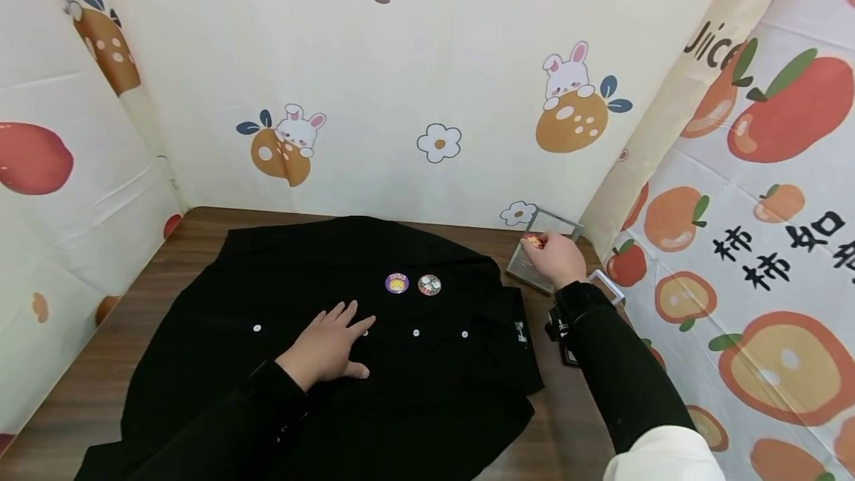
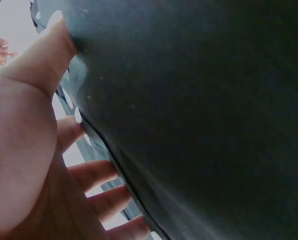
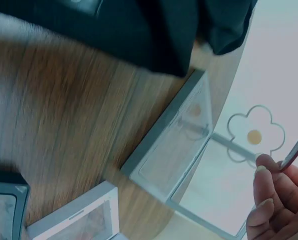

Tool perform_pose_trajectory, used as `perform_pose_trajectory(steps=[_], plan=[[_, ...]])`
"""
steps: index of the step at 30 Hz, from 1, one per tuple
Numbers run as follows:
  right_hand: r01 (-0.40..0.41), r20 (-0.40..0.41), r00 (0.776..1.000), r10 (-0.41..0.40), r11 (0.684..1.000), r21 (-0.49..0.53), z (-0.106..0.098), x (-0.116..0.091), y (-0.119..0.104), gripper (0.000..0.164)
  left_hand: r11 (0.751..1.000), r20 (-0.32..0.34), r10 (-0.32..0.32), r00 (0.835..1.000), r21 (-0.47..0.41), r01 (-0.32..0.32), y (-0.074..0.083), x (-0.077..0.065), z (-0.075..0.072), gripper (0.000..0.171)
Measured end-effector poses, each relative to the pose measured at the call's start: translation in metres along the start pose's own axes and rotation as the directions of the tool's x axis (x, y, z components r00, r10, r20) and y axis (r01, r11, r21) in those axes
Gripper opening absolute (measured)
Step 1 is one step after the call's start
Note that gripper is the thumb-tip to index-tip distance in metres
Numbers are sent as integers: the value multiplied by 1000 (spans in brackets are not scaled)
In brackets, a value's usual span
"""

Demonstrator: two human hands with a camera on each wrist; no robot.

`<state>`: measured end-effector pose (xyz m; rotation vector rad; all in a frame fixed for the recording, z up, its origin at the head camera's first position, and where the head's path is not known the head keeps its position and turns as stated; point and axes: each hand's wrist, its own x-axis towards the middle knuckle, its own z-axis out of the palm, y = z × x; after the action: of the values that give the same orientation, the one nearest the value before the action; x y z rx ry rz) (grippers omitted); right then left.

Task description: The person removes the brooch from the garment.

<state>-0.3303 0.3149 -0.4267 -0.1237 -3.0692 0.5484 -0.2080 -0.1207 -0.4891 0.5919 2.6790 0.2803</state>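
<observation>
A black shirt (image 1: 320, 258) with white buttons lies spread on the wooden table. My left hand (image 1: 329, 344) rests on its front with the fingers spread, right by the button line. Two round badges sit on the shirt's upper part: a purple-rimmed one with a yellow figure (image 1: 397, 283) and a pale patterned one (image 1: 430, 285). At the table's back right, my right hand (image 1: 559, 258) pinches a reddish round badge (image 1: 534, 241) between thumb and fingers. In the right wrist view this badge (image 3: 296, 150) shows edge-on. Below that hand stands a grey box (image 1: 517, 267) with its clear lid raised.
A white-framed box (image 3: 74, 212) and a dark-framed box (image 3: 8, 200) stand near the grey one, partly hidden by my right forearm in the head view. Fruit-printed cloth (image 1: 434, 80) hangs behind the table and on both sides.
</observation>
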Motion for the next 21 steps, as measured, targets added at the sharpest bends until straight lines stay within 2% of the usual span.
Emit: perform_pose_trajectory(steps=[7, 10, 15, 18, 21], plan=[[-4, -41, 999, 1, 997, -75, 3, 7, 9, 52, 1000, 6, -2, 1000, 6, 1, 0, 0, -1, 90], [14, -36, 999, -17, 996, -92, 11, 10, 12, 53, 1000, 6, -10, 1000, 7, 10, -1, -2, 1, 90], [23, 32, 999, -18, 988, -150, 27, 15, 15, 56, 1000, -8, -14, 1000, 5, 14, -2, -3, 2, 89], [2, 80, 997, 13, 983, -183, 36, 16, 17, 53, 1000, -11, -12, 1000, 13, 12, -2, -2, 2, 89], [-31, 91, 995, 49, 982, -186, 43, 17, 19, 50, 1000, -15, -5, 1000, 16, 5, -1, 0, 3, 89]])
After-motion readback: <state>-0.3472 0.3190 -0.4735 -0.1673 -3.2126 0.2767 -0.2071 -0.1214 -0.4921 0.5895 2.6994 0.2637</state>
